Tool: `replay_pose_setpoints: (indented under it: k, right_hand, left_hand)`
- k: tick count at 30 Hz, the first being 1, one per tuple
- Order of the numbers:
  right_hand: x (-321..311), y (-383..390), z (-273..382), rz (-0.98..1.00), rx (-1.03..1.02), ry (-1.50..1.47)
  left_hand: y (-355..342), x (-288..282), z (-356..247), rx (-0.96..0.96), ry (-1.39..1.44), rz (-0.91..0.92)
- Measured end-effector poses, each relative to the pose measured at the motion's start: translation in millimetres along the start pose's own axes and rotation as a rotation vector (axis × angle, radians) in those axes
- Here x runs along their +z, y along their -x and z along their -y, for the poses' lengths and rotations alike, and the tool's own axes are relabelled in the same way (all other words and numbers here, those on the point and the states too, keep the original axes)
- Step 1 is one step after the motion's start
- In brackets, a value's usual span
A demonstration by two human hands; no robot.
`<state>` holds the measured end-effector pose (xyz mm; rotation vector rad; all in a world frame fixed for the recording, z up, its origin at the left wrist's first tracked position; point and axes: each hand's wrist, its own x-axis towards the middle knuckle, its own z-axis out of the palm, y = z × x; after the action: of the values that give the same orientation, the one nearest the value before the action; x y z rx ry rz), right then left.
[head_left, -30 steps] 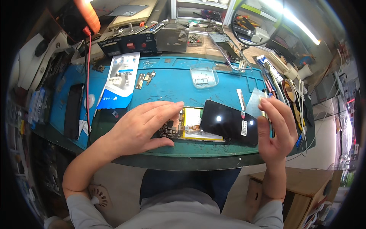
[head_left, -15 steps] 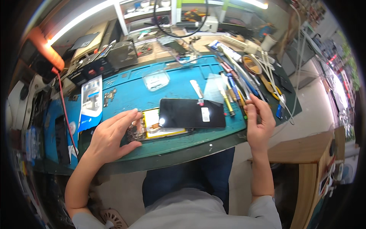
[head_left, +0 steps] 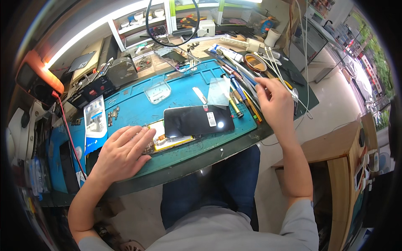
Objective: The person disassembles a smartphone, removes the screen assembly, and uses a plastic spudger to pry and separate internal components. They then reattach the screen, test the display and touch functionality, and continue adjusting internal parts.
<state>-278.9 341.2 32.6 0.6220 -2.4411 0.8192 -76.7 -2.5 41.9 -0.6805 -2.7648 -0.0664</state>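
The left hand (head_left: 121,152) lies flat, fingers spread, on the opened phone (head_left: 167,141) at its 3 o'clock on the blue mat (head_left: 138,111). The black screen (head_left: 197,120) lies over the phone. At 2 o'clock, the right hand (head_left: 274,100) hovers over the tools (head_left: 238,90), fingers loosely curled; whether it pinches anything I cannot tell.

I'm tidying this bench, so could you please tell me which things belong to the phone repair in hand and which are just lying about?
In use:
- left hand pressing the opened phone body
- black screen panel
- right hand at the row of hand tools

Lying about:
- blue-and-white packet
- clear plastic tray
- tape roll
- orange multimeter
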Motion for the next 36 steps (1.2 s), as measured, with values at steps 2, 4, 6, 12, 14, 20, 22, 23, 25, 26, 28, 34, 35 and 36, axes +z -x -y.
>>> replay_pose_setpoints:
  k: [2,4,6,12,14,20,22,23,25,26,28,34,35,36]
  right_hand:
    - [-5,-7,-3,0.025,0.038,0.038]
    - [-10,-10,-10,0.092,0.036,0.097]
    - [-13,-11,-12,0.194,0.097,0.164]
    - [-13,-3,-8,0.326,0.182,0.151]
    - [-15,5,2,0.384,0.194,0.091]
    - [-10,12,-6,0.289,0.110,0.106]
    - [-11,9,-8,0.258,0.078,0.115]
    - [-11,7,-5,0.278,0.070,0.082]
    - [-9,1,7,0.352,0.120,0.096]
    - [-8,-1,10,0.389,0.144,0.101]
    - [-7,-6,5,0.280,0.086,0.135]
    - [-5,-4,-25,-0.068,0.093,0.036]
    - [0,2,-31,-0.109,0.087,0.026]
    - [2,8,-34,-0.137,0.091,0.010]
  left_hand:
    - [0,0,0,0.002,0.008,-0.001]
    - [1,2,3,0.014,0.032,-0.016]
    - [8,13,7,-0.041,0.120,-0.082]
    - [13,18,11,-0.031,0.146,-0.121]
    - [14,19,12,-0.034,0.159,-0.128]
    - [13,20,12,-0.049,0.210,-0.144]
    - [13,19,12,-0.055,0.198,-0.149]
    - [13,19,11,-0.066,0.212,-0.142]
    - [11,17,11,-0.087,0.240,-0.126]
    - [12,16,11,-0.084,0.214,-0.112]
    - [13,13,10,-0.082,0.162,-0.084]
    - [11,14,12,-0.086,0.224,-0.107]
    - [11,15,12,-0.090,0.223,-0.099]
    - [12,14,12,-0.090,0.226,-0.094]
